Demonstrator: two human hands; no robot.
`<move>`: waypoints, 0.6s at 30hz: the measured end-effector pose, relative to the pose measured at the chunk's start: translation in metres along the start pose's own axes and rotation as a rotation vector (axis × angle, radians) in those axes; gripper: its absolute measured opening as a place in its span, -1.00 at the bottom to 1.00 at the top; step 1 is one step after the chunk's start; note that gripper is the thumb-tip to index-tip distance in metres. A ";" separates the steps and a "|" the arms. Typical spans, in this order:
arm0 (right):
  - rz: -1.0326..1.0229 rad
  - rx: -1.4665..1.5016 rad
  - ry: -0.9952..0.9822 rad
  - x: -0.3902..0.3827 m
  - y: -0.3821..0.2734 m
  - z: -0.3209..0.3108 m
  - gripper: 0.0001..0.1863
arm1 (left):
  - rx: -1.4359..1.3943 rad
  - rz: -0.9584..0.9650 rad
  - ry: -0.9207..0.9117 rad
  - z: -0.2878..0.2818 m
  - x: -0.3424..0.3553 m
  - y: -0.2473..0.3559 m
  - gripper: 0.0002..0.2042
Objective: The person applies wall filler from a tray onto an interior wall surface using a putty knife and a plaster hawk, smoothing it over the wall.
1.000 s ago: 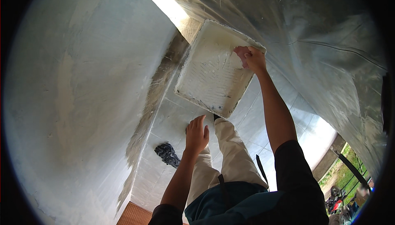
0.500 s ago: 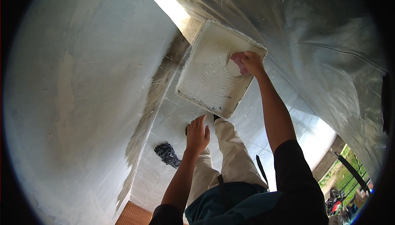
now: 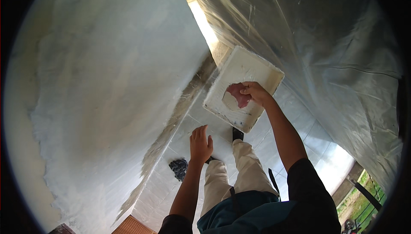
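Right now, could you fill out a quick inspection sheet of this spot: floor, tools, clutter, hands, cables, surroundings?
Surface: pale tiled floor, plaster smeared along its edge by the wall.
Job's things: white rectangular tray on the floor; reddish scraper-like piece over it.
Clutter: dark crumpled lump on the tiles.
Hands: right hand grips the reddish piece; left hand open, fingers spread, empty.
Cables: nothing seen.
Surroundings: freshly plastered wall on the left, plastic sheeting on the right.

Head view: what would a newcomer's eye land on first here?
First the white tray on the floor near the top centre, where the right hand holds a reddish pad over it. Next, the open left hand hanging empty above the pale tiled floor, with the white-coated wall filling the left.
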State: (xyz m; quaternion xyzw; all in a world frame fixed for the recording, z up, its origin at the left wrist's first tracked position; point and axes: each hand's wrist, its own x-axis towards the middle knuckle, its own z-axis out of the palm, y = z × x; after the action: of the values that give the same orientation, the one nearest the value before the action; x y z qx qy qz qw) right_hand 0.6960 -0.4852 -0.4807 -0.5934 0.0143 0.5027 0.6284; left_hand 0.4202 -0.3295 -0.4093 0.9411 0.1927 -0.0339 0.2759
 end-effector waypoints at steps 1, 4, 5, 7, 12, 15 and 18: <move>0.007 0.064 -0.059 -0.005 -0.009 0.017 -0.66 | 0.040 -0.005 0.042 -0.014 -0.001 -0.004 -0.56; -0.002 0.189 -0.239 -0.019 -0.032 0.061 -0.63 | 0.117 -0.019 0.171 -0.058 -0.004 -0.011 -0.56; -0.021 0.210 -0.249 -0.025 -0.041 0.076 -0.63 | 0.128 -0.023 0.212 -0.070 -0.005 -0.013 -0.56; -0.058 0.218 -0.287 -0.036 -0.057 0.112 -0.62 | 0.155 -0.024 0.285 -0.097 -0.012 -0.019 -0.55; -0.111 0.360 -0.441 -0.056 -0.070 0.190 -0.67 | 0.218 -0.038 0.453 -0.154 -0.049 -0.035 -0.54; -0.116 0.366 -0.541 -0.079 -0.075 0.241 -0.67 | 0.240 -0.033 0.581 -0.180 -0.081 -0.047 -0.49; -0.100 0.311 -0.630 -0.100 -0.070 0.297 -0.67 | 0.213 -0.117 0.694 -0.203 -0.121 -0.061 -0.48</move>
State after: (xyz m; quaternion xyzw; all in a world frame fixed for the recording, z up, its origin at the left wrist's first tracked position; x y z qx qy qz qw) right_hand 0.5202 -0.3057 -0.2803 -0.3067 -0.1330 0.6214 0.7086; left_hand 0.2769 -0.2159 -0.2479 0.9075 0.3236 0.2517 0.0922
